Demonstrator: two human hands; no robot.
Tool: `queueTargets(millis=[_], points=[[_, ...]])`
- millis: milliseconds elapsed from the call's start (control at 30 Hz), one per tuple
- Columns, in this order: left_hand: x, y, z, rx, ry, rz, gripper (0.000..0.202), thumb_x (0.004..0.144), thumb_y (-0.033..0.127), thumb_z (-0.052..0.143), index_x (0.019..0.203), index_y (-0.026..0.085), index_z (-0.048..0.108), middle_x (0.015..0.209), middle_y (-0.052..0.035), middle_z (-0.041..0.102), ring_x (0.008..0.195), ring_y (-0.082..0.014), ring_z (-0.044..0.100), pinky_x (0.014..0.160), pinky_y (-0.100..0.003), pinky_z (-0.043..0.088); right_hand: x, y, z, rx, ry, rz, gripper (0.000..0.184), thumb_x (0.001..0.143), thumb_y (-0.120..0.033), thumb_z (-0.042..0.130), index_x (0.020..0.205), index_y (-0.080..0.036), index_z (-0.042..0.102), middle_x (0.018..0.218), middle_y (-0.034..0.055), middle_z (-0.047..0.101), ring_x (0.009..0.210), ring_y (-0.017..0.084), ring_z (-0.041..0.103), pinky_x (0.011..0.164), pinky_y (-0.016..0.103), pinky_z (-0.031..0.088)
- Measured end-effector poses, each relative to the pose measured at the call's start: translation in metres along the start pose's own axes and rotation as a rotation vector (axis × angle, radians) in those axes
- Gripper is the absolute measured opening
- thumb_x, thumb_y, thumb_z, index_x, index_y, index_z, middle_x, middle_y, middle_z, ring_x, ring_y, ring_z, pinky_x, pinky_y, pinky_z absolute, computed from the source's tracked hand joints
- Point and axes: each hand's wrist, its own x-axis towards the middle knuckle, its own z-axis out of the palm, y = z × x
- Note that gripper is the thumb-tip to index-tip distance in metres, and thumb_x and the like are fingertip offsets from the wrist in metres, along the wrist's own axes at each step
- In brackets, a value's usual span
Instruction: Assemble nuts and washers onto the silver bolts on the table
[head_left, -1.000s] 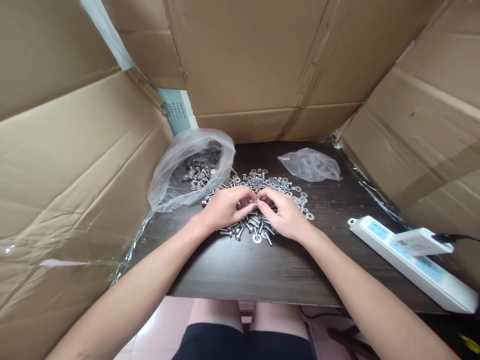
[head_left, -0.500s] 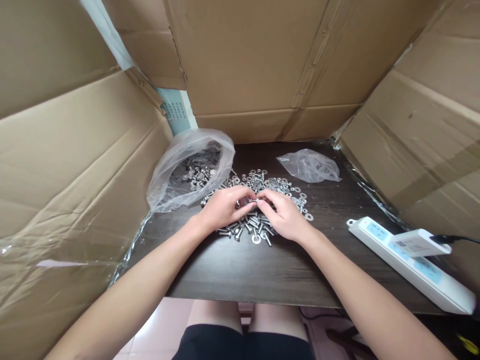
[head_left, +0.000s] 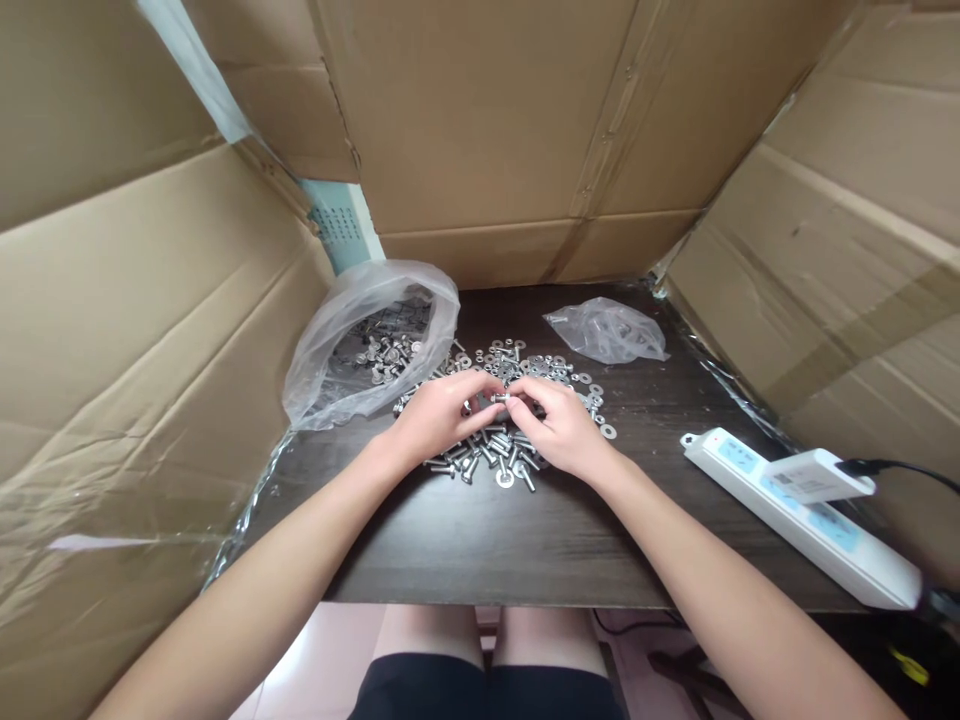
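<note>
1. Head view: my left hand [head_left: 442, 412] curls nearly closed, thumb and fingertips at a small bolt [head_left: 499, 398].
2. Head view: my right hand [head_left: 559, 425] pinches the bolt's other end.
3. Head view: the bolt sits over a metal pile [head_left: 491, 450] on the worktop [head_left: 450, 545].

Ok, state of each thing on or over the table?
Right hand: pinching a small bolt
Left hand: curled beside the small bolt
Loose bolts and washers: heaped, scattered
Large plastic bag: open-mouthed, holding metal hardware
Small plastic bag: crumpled
Power strip: partly occupied
Adapter: plugged in, cabled
</note>
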Motion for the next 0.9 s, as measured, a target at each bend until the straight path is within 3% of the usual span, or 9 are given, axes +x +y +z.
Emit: queueTargets(millis=[433, 667, 900], points=[[-0.0003, 0.0004, -0.001, 0.006, -0.022, -0.024, 0.018, 0.097, 0.032, 0.062, 0.11, 0.019, 0.064, 0.096, 0.0001, 0.068, 0.074, -0.0092, 0.061, 0.069, -0.022, 0.048, -0.0006, 0.0016, -0.0004, -0.002, 0.026, 0.018, 0.013, 0.093, -0.024, 0.053, 0.088, -0.018, 0.064, 0.076, 0.0012, 0.064, 0.07, 0.016, 0.058, 0.069, 0.028, 0.042], [-0.0006, -0.0004, 0.0004, 0.028, 0.018, 0.016, 0.019, 0.097, 0.032, 0.062, 0.109, 0.018, 0.065, 0.096, -0.001, 0.068, 0.076, -0.0097, 0.062, 0.069, -0.022, 0.049, -0.0022, 0.0009, 0.0002, 0.011, -0.034, 0.067, 0.016, 0.097, -0.026, 0.048, 0.093, -0.018, 0.062, 0.082, 0.0021, 0.064, 0.076, 0.016, 0.058, 0.073, 0.03, 0.042], [-0.0004, 0.0004, 0.0009, 0.022, 0.035, 0.042, 0.015, 0.096, 0.028, 0.063, 0.107, 0.018, 0.065, 0.095, -0.001, 0.069, 0.076, -0.0101, 0.063, 0.07, -0.022, 0.05, -0.0024, 0.0012, -0.0007, 0.007, -0.086, 0.076, 0.03, 0.103, -0.031, 0.04, 0.08, -0.019, 0.055, 0.076, 0.0029, 0.061, 0.074, 0.018, 0.056, 0.073, 0.032, 0.039]])
